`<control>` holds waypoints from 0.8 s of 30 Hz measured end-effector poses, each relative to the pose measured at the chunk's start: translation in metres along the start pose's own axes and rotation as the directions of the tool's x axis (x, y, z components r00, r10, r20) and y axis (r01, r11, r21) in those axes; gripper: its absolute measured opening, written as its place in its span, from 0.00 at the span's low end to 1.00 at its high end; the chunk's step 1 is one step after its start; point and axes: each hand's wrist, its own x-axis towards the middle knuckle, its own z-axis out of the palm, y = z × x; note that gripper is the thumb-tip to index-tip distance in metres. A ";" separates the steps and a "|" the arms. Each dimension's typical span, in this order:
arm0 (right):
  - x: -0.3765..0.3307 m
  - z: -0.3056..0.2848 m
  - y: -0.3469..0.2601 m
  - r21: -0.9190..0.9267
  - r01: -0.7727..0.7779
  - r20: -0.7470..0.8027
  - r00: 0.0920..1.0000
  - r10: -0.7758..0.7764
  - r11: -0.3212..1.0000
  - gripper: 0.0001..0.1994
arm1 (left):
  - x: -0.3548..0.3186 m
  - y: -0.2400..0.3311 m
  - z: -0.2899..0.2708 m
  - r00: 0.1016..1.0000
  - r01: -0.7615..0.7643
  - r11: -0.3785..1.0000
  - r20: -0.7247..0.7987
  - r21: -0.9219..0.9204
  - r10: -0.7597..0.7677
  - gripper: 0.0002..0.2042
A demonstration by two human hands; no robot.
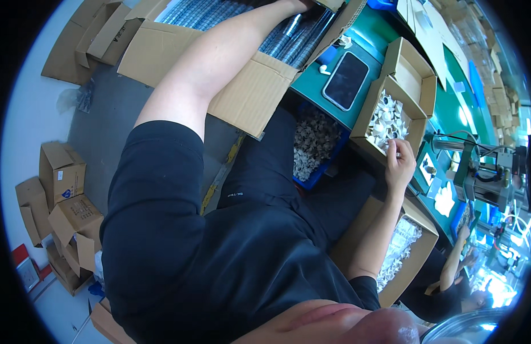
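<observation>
My left arm reaches far across an open cardboard carton packed with rows of shiny, ringed cylindrical pieces. Only the edge of my left hand shows at the top of the picture, and its fingers are hidden. At the near end of a divided cardboard tray, my right hand is closed, with fingers curled and pressed together. Whatever they hold, if anything, is too small to make out. Just beyond those fingertips lies a heap of small white and metallic parts.
On the green bench lie a phone and a white earbud. A blue bin of small parts sits below, another carton beside my right forearm. Bench machinery and a co-worker are at right; cardboard boxes stand left.
</observation>
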 end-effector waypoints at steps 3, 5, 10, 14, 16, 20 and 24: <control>-0.001 -0.001 0.002 -0.004 -0.007 -0.009 1.000 0.007 1.000 0.08 | -0.012 0.018 -0.016 0.997 0.075 0.997 -0.004 -0.001 -0.075 0.25; 0.000 0.000 -0.002 -0.011 0.001 -0.004 1.000 -0.001 1.000 0.08 | -0.020 0.027 -0.023 0.992 0.126 0.992 -0.003 -0.002 -0.126 0.26; -0.003 -0.005 0.005 -0.046 -0.036 -0.007 0.999 0.036 0.998 0.08 | -0.021 0.045 -0.027 0.972 0.177 0.969 0.187 -0.171 -0.145 0.26; 0.006 0.005 -0.008 -0.004 0.027 -0.003 1.000 -0.027 1.000 0.09 | 0.012 -0.032 0.020 0.938 0.158 0.986 0.301 0.062 -0.169 0.25; 0.009 0.009 -0.012 0.003 0.035 0.016 0.999 -0.035 0.999 0.09 | 0.011 -0.054 0.024 0.981 0.094 0.995 0.165 0.028 -0.097 0.24; -0.001 -0.001 0.002 -0.060 -0.029 0.012 0.999 0.030 0.998 0.09 | 0.006 0.014 0.013 0.999 0.032 0.978 -0.018 -0.204 -0.037 0.20; -0.006 -0.009 0.003 -0.061 -0.041 -0.010 0.999 0.041 0.997 0.09 | 0.004 0.036 -0.005 0.924 0.382 0.766 0.242 -0.517 -0.297 0.16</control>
